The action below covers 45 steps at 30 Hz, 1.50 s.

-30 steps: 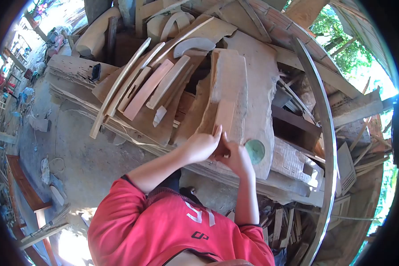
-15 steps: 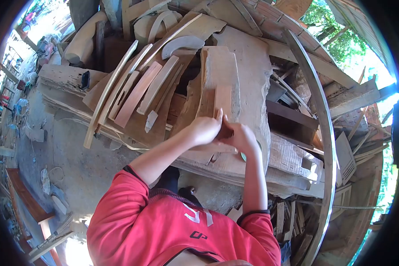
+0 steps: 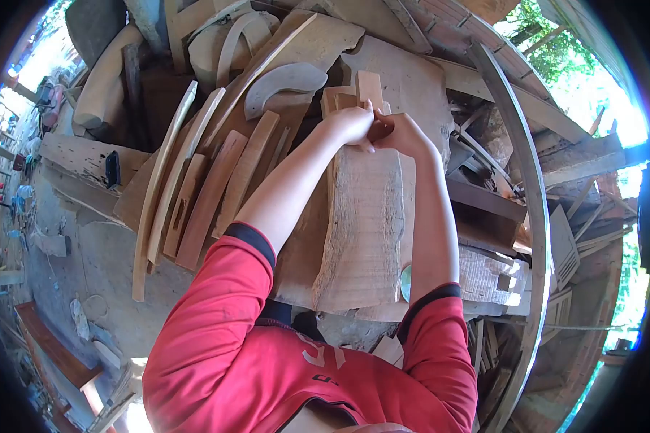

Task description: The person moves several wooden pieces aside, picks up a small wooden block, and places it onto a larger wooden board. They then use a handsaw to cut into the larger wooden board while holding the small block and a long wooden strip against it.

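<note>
My left hand and my right hand meet over the far end of a thick, rough-edged board. Both are closed around the near part of a narrow wooden piece, whose pale far end sticks out beyond my fingers. The thumbs lie close together, and the palms hide the lower part of the piece. Under the board lies a wide slab with an uneven edge. A small green round thing shows beside my right forearm.
Several curved wooden strips lean side by side to the left, with a curved grey-brown piece behind them. A long bowed plank rises at the right. Offcuts and scrap wood crowd the right side, and concrete floor shows at the left.
Both hands have slid forward along the board, away from my body, carrying the narrow wooden piece. My arms are stretched further, and the view has shifted with my head.
</note>
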Motion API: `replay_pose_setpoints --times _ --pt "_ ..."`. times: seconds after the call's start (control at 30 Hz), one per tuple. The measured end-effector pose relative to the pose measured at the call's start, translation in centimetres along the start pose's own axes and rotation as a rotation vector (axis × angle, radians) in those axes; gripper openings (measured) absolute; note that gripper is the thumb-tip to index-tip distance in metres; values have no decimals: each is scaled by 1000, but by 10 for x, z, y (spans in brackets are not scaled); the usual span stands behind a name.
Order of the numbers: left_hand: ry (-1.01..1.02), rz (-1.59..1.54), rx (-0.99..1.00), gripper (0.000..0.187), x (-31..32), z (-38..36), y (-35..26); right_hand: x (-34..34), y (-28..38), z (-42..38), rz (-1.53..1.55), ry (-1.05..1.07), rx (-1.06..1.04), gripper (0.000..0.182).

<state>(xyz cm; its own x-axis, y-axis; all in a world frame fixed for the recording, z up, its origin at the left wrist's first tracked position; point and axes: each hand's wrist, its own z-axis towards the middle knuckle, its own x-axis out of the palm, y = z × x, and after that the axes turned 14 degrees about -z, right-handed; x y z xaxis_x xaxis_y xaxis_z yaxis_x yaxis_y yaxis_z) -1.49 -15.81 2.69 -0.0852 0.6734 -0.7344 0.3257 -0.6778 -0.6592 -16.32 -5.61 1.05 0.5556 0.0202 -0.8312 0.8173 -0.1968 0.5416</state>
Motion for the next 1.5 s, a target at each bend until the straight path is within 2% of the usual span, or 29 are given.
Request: replay_pose_setpoints --times 0.1,0.2,0.23,0.37,0.47,0.6,0.77,0.83,0.9,1.0,1.13,1.17,1.23,1.27,1.3,1.37,1.4,1.5 --pt "-29 -40 0 108 0 -16 -7 -5 30 -23 -137 -61 76 60" --pt "-5 43 -11 105 4 -47 -25 4 39 -45 -98 -22 39 59" --pt "-35 32 47 105 12 -59 -26 7 45 -58 -111 -19 31 59" --pt "13 50 47 102 52 -110 -53 28 64 -126 -184 -76 -18 57" --pt "78 75 61 99 88 -152 -83 43 84 -188 -199 -36 -10 64" --pt "51 90 89 90 130 -220 -131 60 120 -280 -239 -82 -22 67" --pt "-8 50 72 90 176 -272 -170 81 131 -352 -204 -175 -40 68" --pt "63 60 13 91 175 -278 -184 74 139 -365 -218 -84 30 69" --pt "58 28 7 93 180 -276 -184 74 130 -363 -196 -121 -9 68" --pt "11 44 25 98 179 -262 -178 63 121 -348 -230 -42 4 63" --pt "28 22 -6 98 146 -224 -165 46 104 -299 -241 -20 78 61" --pt "23 25 -5 98 138 -210 -156 42 101 -284 -243 -23 75 61" --pt "-23 -43 2 99 126 -178 -132 33 91 -249 -292 -63 81 50" --pt "-26 -39 0 99 120 -161 -119 31 78 -227 -280 -5 88 65" --pt "-41 -55 30 101 112 -142 -105 41 45 -201 -277 -15 79 65" --pt "-82 -50 65 102 85 -102 -79 56 -13 -139 146 1 19 65" --pt "-49 -19 55 105 72 -83 -68 32 16 -130 -64 -51 34 65" --pt "-40 62 11 112 40 -28 -38 20 -10 -62 -25 -84 -25 61"
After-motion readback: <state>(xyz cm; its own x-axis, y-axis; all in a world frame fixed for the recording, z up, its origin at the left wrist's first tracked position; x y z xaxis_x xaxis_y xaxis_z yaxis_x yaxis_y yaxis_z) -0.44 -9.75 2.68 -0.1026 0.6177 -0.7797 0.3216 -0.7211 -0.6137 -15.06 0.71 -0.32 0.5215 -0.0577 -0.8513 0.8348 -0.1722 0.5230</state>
